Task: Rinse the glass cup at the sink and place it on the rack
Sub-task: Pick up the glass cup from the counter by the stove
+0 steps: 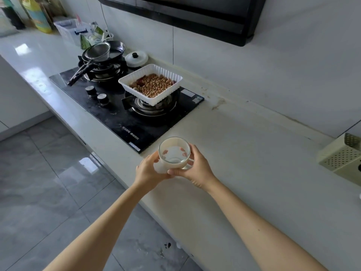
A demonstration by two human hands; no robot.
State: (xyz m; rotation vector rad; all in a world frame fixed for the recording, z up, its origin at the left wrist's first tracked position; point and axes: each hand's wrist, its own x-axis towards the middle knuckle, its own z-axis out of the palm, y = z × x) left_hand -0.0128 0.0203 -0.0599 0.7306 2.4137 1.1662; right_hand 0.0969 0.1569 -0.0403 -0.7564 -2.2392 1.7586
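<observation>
A clear glass cup point(174, 152) is held upright over the front edge of the pale countertop point(244, 153), just right of the stove. My right hand point(195, 169) wraps around its right side and base. My left hand point(149, 170) cups its left side, with a whitish bit showing between the palm and the glass. The cup looks empty. Neither a sink nor a rack for the cup shows in this view.
A black gas hob point(125, 114) lies to the left, bearing a white tray of beans point(151, 85) on the near burner and stacked pans with a strainer point(101, 53) on the far one. A perforated cream holder point(343, 155) sits at the right edge. Grey tiled floor point(48, 173) lies at the left.
</observation>
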